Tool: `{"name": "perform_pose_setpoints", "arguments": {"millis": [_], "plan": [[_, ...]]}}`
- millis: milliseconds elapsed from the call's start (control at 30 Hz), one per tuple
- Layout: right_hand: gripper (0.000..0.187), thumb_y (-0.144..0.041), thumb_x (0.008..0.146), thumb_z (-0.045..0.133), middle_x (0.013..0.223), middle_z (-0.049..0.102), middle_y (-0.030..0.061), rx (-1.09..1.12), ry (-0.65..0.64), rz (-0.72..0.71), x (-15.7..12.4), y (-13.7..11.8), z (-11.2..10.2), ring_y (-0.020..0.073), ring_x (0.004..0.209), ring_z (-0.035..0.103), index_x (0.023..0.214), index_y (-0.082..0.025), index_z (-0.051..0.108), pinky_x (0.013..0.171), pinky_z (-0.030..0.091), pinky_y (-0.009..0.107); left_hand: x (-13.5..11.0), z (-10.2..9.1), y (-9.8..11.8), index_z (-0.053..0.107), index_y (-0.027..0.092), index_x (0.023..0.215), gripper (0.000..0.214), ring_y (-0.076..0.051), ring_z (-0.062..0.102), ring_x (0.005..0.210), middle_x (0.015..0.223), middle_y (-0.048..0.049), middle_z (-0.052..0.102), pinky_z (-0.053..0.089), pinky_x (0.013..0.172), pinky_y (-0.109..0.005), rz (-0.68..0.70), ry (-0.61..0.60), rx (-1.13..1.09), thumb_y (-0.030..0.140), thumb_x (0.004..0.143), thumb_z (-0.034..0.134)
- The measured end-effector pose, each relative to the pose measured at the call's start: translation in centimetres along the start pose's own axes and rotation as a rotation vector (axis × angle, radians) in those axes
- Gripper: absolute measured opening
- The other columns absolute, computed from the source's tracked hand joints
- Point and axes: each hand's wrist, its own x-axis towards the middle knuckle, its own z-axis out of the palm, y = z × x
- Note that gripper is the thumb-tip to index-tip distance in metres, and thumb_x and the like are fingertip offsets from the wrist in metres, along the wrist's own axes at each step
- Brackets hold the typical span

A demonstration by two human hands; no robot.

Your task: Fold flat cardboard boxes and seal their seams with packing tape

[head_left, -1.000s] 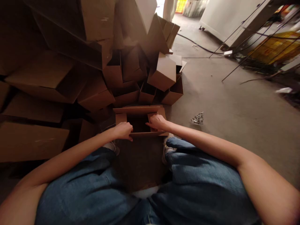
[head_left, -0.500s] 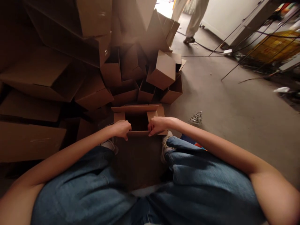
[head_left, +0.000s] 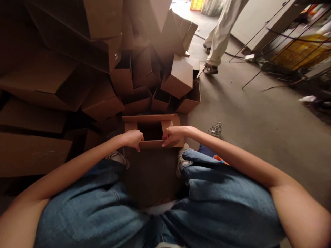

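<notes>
Between my shoes stands a brown cardboard box (head_left: 152,144), its top open and its inside dark. The far flap (head_left: 148,118) is upright-leaning and the side flaps are partly folded in. My left hand (head_left: 133,139) grips the near flap toward its left end, thumb on the outer side and fingers curled over the edge. Toward the right end of that same flap, my right hand (head_left: 170,135) is closed on it in the same way, fingers inside the box and thumb outside.
A heap of open cardboard boxes (head_left: 178,76) rises beyond and to the left. A silvery patterned scrap (head_left: 216,128) lies on the floor at right. Further off, a person in pale trousers (head_left: 219,38) walks near dark cables and a yellow crate (head_left: 301,51).
The near flap tilts slightly more toward me, with both hands still on it. In the background, the person's legs have stepped nearer, beside the box heap.
</notes>
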Motion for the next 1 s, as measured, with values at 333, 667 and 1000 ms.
{"name": "perform_pose_setpoints", "arguments": {"millis": [333, 667, 1000], "plan": [[0.041, -0.054, 0.079, 0.071, 0.062, 0.059, -0.0023, 0.077, -0.026, -0.015, 0.6, 0.9, -0.2, 0.0109, 0.061, 0.046, 0.078, -0.014, 0.076, 0.058, 0.032, 0.025, 0.1, 0.3, 0.1, 0.08, 0.017, 0.102, 0.037, -0.031, 0.073, 0.093, 0.097, -0.0143, 0.079, 0.047, 0.068, -0.032, -0.001, 0.038, 0.091, 0.041, 0.074, 0.079], [0.055, -0.065, 0.076, 0.069, 0.073, 0.066, 0.0008, 0.075, -0.022, 0.016, 1.1, 1.6, -0.2, 0.0139, 0.07, 0.052, 0.086, -0.013, 0.079, 0.063, 0.036, 0.025, 0.6, 0.6, -0.8, 0.081, 0.02, 0.096, 0.043, -0.028, 0.072, 0.083, 0.088, -0.012, 0.078, 0.046, 0.065, -0.03, -0.036, 0.042, 0.002, 0.053, 0.068, 0.081], [0.07, -0.08, 0.072, 0.063, 0.063, 0.052, -0.0017, 0.075, 0.03, 0.106, 0.5, 0.6, -0.7, 0.0114, 0.064, 0.042, 0.077, -0.011, 0.071, 0.058, 0.033, 0.025, -0.4, 0.6, -3.1, 0.078, 0.021, 0.086, 0.057, -0.019, 0.067, 0.077, 0.084, -0.0047, 0.076, 0.039, 0.064, -0.026, -0.019, 0.298, -0.307, 0.075, 0.073, 0.065]]}}
